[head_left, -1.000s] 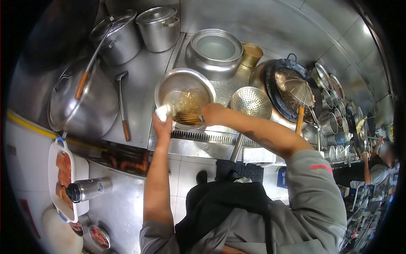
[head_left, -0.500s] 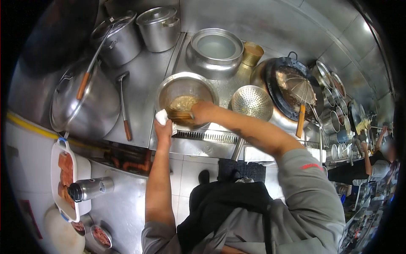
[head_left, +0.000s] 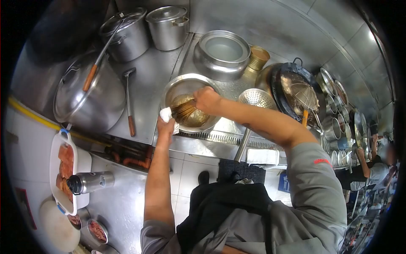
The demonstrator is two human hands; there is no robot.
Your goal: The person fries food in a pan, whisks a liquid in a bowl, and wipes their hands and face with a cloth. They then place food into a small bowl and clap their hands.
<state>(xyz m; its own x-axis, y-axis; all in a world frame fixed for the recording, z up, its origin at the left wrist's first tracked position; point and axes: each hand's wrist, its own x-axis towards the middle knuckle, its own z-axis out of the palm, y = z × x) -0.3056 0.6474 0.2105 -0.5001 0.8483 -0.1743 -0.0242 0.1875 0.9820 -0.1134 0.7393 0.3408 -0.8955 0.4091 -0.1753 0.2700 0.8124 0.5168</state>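
A steel wok [head_left: 213, 120] stands on the stove with some brownish, bubbly liquid [head_left: 198, 117] in its bottom. My left hand [head_left: 165, 126] is closed around a folded white cloth [head_left: 166, 114] at the wok's near left rim. Inside the wok, my right hand [head_left: 207, 100] grips a bamboo wok brush [head_left: 183, 111], its bristles spread toward the left in the liquid. Just right of the wok lies a perforated strainer ladle [head_left: 256, 98], its thick handle pointing toward me.
Behind the wok stands a wide metal pot [head_left: 202, 65] of cloudy water, beside a gold tin [head_left: 256, 63]. A dark wok [head_left: 282, 106] with a wire skimmer [head_left: 302, 95] is at right. A spatula [head_left: 129, 101] lies at left. Another person [head_left: 368, 167] works far right.
My right hand has moved up and slightly right within the wok, and the brush has swept with it. My left hand keeps the cloth at the rim. The whole view has shifted slightly.
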